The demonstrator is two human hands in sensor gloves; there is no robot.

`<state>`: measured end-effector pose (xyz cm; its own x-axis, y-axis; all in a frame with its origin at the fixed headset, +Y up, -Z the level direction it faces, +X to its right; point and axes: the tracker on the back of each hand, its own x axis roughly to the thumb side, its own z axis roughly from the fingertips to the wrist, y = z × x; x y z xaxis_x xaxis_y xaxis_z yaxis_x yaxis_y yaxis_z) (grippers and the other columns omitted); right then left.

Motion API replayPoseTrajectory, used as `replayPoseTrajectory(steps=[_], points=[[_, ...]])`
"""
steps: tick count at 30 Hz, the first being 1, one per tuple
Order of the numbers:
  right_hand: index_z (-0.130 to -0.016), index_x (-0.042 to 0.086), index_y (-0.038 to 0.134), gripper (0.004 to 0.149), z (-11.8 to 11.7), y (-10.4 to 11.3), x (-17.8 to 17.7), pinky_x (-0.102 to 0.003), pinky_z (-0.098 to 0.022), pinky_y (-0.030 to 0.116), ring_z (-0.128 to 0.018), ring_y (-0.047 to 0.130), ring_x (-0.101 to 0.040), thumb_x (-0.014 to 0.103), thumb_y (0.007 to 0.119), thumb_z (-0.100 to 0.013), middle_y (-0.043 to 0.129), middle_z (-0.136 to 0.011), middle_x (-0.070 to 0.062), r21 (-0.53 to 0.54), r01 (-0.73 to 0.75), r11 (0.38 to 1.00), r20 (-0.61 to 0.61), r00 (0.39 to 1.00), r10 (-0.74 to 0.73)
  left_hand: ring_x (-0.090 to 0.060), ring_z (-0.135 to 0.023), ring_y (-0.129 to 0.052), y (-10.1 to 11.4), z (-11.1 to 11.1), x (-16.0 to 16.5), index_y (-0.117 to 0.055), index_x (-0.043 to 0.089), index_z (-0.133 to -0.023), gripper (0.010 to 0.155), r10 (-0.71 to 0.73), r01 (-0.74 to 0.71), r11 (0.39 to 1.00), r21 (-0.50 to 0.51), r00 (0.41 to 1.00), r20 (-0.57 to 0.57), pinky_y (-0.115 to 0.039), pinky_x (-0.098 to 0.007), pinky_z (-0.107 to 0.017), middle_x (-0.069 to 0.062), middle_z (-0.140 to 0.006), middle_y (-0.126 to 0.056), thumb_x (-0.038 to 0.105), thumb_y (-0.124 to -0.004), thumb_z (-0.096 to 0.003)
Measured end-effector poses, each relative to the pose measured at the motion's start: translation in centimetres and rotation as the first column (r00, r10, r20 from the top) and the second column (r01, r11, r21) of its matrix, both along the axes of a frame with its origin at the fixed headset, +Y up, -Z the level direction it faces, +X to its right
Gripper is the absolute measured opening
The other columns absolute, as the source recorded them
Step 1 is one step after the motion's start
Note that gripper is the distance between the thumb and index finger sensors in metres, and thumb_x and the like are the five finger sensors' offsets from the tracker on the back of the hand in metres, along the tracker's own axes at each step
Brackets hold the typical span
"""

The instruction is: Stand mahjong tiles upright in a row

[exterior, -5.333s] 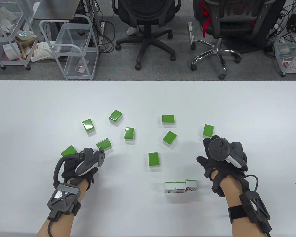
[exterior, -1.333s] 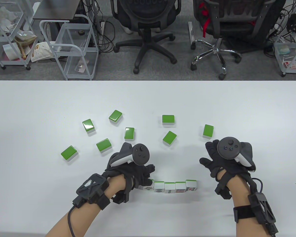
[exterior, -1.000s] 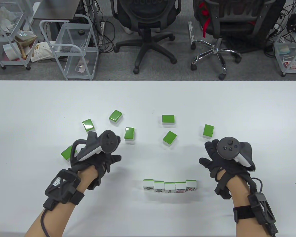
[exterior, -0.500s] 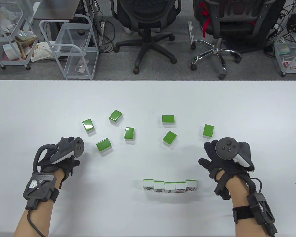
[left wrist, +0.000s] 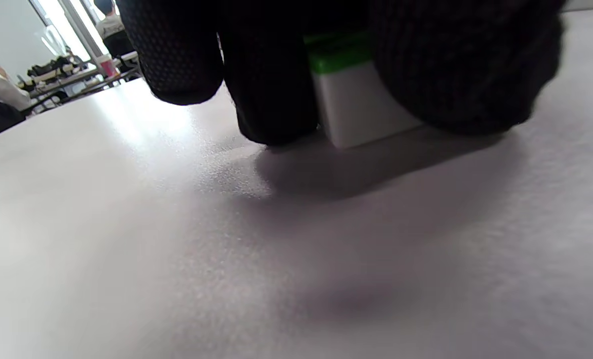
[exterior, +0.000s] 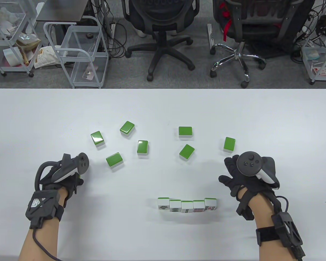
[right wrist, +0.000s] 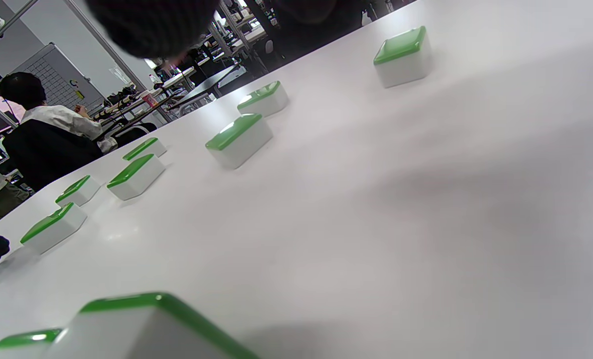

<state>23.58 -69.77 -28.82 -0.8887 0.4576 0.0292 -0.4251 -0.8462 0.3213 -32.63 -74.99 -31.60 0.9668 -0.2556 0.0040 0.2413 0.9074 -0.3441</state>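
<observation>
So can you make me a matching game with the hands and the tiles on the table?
Things:
1. left hand
2. right hand
3. row of five tiles
4. tile by the right hand's fingertips

States:
A. standing upright, side by side
B. lying flat, green back up, untouched
C. fingers closed around a green-backed tile on the table
D. resting on the table, holding nothing

Pairs: 1-C, 2-D, 3-A, 4-B
</observation>
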Motion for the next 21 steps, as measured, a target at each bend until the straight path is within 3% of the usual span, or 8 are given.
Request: replayPoseTrajectory(steps=[2,6,10,16,21], points=[[-0.097,0.006,0.048,0.079,0.0,0.0,0.0,-0.073,-0.058,0.047,-0.091,0.038,-0.064,0.046,0.075,-0.034,0.033,-0.104,-0.028,0.002,0.004,1.0,0.002,1.0,-0.004,-0.007,-0.065,-0.106,0.5,0.3,0.3,-0.058,0.043,-0.092,0.081,-0.008,0.009,0.999,-0.045,1.0,0.009,-0.086,-0.036,-0.062,0.015,-0.1,-0.072,0.053,-0.089,-0.0176],[-0.097,0.006,0.048,0.079,-0.1,-0.1,-0.1,-0.073,-0.058,0.047,-0.091,0.038,-0.064,0.046,0.075,-0.034,0.033,-0.104,-0.028,-0.002,-0.001,1.0,-0.001,1.0,0.001,-0.01,-0.065,-0.108,2.4,1.3,2.4,-0.058,0.035,-0.094,0.082,0.152,-0.144,0.979,-0.145,0.987,0.049,-0.085,-0.039,-0.063,0.006,-0.1,-0.075,0.052,-0.084,-0.0183],[-0.097,0.006,0.048,0.079,-0.1,-0.1,-0.1,-0.073,-0.058,0.047,-0.091,0.038,-0.064,0.046,0.075,-0.034,0.033,-0.104,-0.028,0.001,0.002,1.0,-0.002,1.0,-0.002,-0.012,-0.064,-0.109,4.1,2.6,7.4,-0.058,0.031,-0.094,0.081,0.347,-0.299,0.915,-0.271,0.926,0.148,-0.085,-0.04,-0.062,0.0,-0.099,-0.076,0.052,-0.082,-0.0193],[-0.097,0.006,0.048,0.079,0.0,-0.1,-0.1,-0.073,-0.058,0.047,-0.091,0.038,-0.064,0.046,0.075,-0.034,0.033,-0.104,-0.028,-0.002,0.008,1.0,-0.003,1.0,-0.008,-0.012,-0.06,-0.112,3.5,4.1,15.0,-0.06,0.029,-0.093,0.079,0.493,-0.343,0.811,-0.473,0.837,0.237,-0.087,-0.039,-0.06,-0.002,-0.098,-0.079,0.051,-0.08,-0.0199],[-0.097,0.006,0.048,0.079,0.0,-0.2,-0.2,-0.073,-0.058,0.047,-0.091,0.038,-0.064,0.046,0.075,-0.034,0.033,-0.104,-0.028,-0.003,0.011,1.0,-0.01,1.0,-0.011,-0.012,-0.058,-0.113,2.5,4.3,18.8,-0.062,0.026,-0.093,0.078,0.519,-0.336,0.783,-0.523,0.817,0.253,-0.088,-0.038,-0.059,-0.003,-0.097,-0.08,0.051,-0.079,-0.0205]])
